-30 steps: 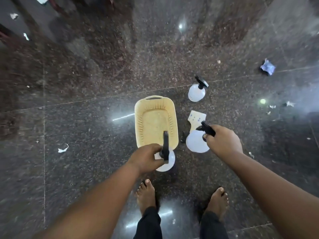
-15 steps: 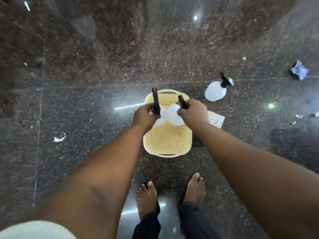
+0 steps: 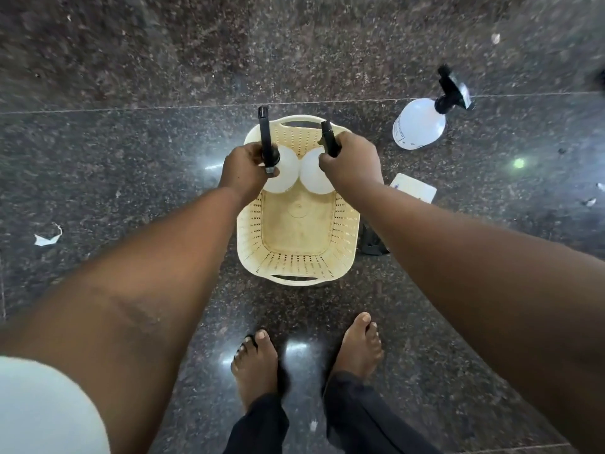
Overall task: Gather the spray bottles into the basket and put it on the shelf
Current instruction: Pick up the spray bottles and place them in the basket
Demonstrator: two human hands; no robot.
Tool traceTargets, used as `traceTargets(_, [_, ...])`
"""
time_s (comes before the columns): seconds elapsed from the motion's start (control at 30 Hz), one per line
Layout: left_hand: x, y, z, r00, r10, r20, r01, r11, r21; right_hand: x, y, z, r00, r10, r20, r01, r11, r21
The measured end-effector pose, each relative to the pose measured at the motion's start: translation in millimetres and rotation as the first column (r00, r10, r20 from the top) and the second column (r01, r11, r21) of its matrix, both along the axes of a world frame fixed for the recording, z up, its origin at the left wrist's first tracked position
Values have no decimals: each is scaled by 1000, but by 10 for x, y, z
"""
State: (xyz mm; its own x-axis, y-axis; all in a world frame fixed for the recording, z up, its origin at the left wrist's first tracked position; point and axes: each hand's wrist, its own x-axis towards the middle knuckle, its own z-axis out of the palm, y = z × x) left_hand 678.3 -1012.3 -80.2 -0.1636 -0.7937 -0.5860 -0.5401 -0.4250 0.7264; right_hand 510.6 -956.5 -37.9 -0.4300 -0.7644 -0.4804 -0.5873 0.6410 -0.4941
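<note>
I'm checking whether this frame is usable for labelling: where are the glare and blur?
Head view: bright glare spots on the polished floor left of the basket and between the feet; the floor at the top is smeared by motion blur; wide-angle stretch enlarges the forearms; both hands, left hand and right hand, and their bottles are sharp.

Indoor room, polished granite floor (image 3: 131, 142)

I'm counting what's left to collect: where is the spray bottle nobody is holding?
In the head view, the loose spray bottle lies on its side on the floor, up and to the right of the basket, beyond the right hand.
</note>
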Motion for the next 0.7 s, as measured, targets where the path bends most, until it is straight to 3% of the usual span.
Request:
traceTargets(0.13, [5,93,-9,973,-140,183,166,977,-137,-21,28,13,999,21,-50,-21,1000,-2])
traceTargets(0.27, [15,150,-31,911,-269,312,319,940,-121,-59,35,59,994,0,-106,-4,999,-39])
traceTargets(0.53, [63,155,15,805,-480,350,535,841,-78,-89,43,5,973,165,-160,-167,986,0])
traceTargets(0.7, [179,164,117,744,-607,280,629,777,13,-49,-21,44,936,307,-172,-303,952,47])
